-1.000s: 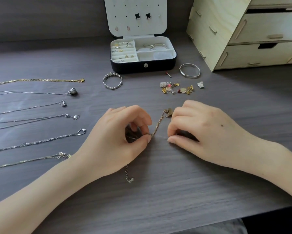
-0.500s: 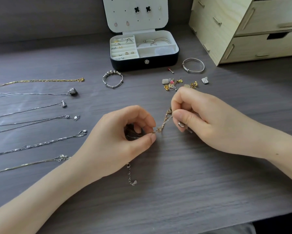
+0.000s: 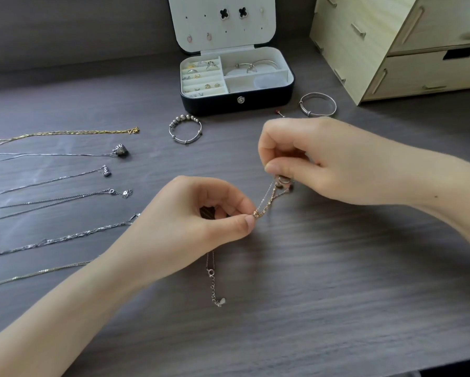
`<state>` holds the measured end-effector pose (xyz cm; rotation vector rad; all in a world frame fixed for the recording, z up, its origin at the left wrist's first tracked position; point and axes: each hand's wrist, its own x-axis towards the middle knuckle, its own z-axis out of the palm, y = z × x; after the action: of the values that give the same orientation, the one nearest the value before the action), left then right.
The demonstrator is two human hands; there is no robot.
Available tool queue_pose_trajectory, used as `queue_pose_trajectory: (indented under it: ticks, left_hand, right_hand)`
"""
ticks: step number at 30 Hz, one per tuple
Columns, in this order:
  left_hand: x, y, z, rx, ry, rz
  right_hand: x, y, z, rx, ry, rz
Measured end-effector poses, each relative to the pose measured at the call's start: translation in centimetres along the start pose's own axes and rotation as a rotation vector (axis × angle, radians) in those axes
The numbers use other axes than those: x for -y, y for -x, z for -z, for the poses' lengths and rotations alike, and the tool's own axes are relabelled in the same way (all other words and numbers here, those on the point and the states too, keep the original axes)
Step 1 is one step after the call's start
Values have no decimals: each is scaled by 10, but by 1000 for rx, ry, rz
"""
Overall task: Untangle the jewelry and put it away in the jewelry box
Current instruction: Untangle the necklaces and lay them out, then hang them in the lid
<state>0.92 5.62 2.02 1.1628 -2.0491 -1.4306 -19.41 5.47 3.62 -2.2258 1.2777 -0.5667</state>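
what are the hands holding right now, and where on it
Both hold the tangled chain. The left hand pinches its lower bend between thumb and forefinger; the right hand pinches the upper end by the round pendant.

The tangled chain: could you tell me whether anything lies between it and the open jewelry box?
Nothing visible blocks the tangled chain. The beaded bracelet lies left of its path to the jewelry box, the red stud right.

Soft daylight, mild blur, edge distortion
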Motion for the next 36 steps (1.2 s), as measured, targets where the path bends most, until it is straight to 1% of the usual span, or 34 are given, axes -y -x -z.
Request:
queue_pose_trajectory:
  ticks: [4, 9, 13, 15, 17, 19, 21, 27, 32, 36]
  left_hand:
    - [-2, 0, 1, -6, 35, 20]
    - [-2, 0, 0, -29, 77, 50]
    - [-5, 0, -1, -61, 123, 69]
    - [-5, 0, -2, -87, 141, 76]
    - [-5, 0, -4, -113, 155, 78]
    - [-6, 0, -6, -136, 151, 73]
    - [-6, 0, -8, -154, 135, 66]
    - [-6, -1, -12, -207, 121, 60]
    - [-5, -2, -15, -287, 192, 63]
    - [-3, -2, -17, -316, 197, 59]
  right_hand:
    - [1, -11, -5, -4, 65, 50]
    - [-3, -19, -24, -108, 124, 86]
    - [2, -8, -22, -224, 31, 53]
    - [5, 3, -17, -220, -32, 20]
    - [10, 10, -18, -186, -44, 5]
    - [12, 14, -23, -171, -12, 13]
    - [13, 14, -26, -190, 9, 13]
    - [16, 13, -32, -315, 121, 37]
    - [19, 13, -42, -486, 295, 69]
    - [19, 12, -47, -533, 381, 145]
